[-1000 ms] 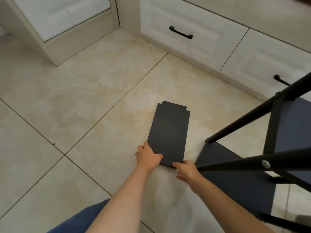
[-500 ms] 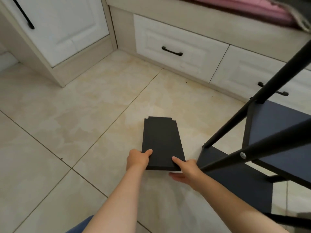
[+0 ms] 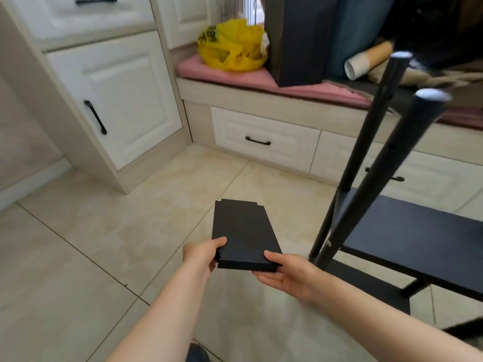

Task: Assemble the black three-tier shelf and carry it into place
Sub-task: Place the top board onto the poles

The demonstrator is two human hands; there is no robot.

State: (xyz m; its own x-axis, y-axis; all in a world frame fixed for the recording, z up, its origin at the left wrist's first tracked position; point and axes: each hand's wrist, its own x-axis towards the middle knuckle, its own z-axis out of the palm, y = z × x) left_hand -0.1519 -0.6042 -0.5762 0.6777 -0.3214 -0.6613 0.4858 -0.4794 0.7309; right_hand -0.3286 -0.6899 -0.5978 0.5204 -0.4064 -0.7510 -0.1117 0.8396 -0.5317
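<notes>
A black shelf board with notched corners is held level above the tiled floor at the centre of the head view. My left hand grips its near left corner, thumb on top. My right hand holds the near right corner, thumb on top and fingers underneath. To the right stands the partly built black shelf frame, with two upright poles and two boards fitted low down.
White cabinets with black handles line the left and back. A window bench with a pink cushion carries a yellow bag, a dark box and paper cups. Beige floor tiles spread to the left.
Both hands have lifted the black board off the floor and drawn it toward me. The view has tilted up, bringing the bench and yellow bag into sight.
</notes>
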